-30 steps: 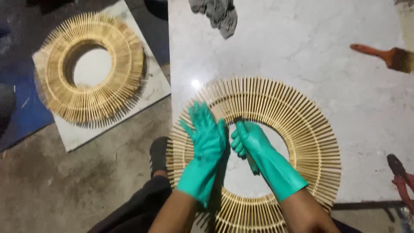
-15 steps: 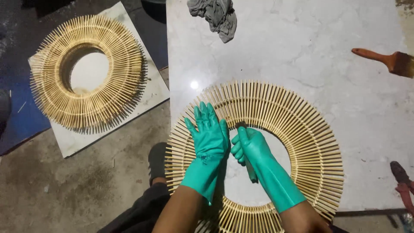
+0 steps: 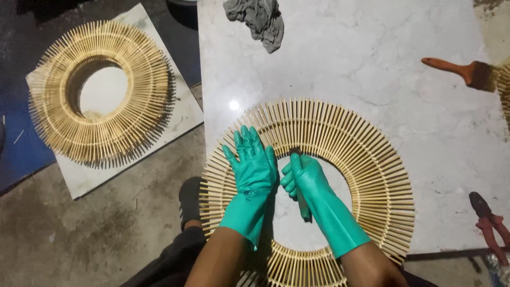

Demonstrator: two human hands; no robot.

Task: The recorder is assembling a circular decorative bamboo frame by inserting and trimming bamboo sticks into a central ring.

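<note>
Right below the camera, a round sunburst ring of thin pale bamboo sticks [image 3: 366, 175] lies flat on the white marble-patterned table [image 3: 372, 74], its near-left edge overhanging the table edge. The left hand [image 3: 252, 167], in a teal rubber glove, lies flat on the ring's left side with its fingers spread wide and pressing down on the sticks. Just beside it, the right hand [image 3: 303, 178], gloved the same, is curled tight around a dark slim tool handle [image 3: 303, 204], whose upper end meets the ring's inner edge; what kind of tool it is I cannot tell. Under the forearms a dark shoe [image 3: 189, 199] shows on the grey concrete floor [image 3: 95, 239]. At the table's right edge lie red-handled pliers [image 3: 489, 223]. Farther off on the right rests a paintbrush with a reddish wooden handle [image 3: 462, 70]. To the left, on the floor, a second bamboo sunburst ring [image 3: 101, 90] lies on a white square board [image 3: 175, 117]. At the table's far edge sits a crumpled grey rag [image 3: 257, 21].
</note>
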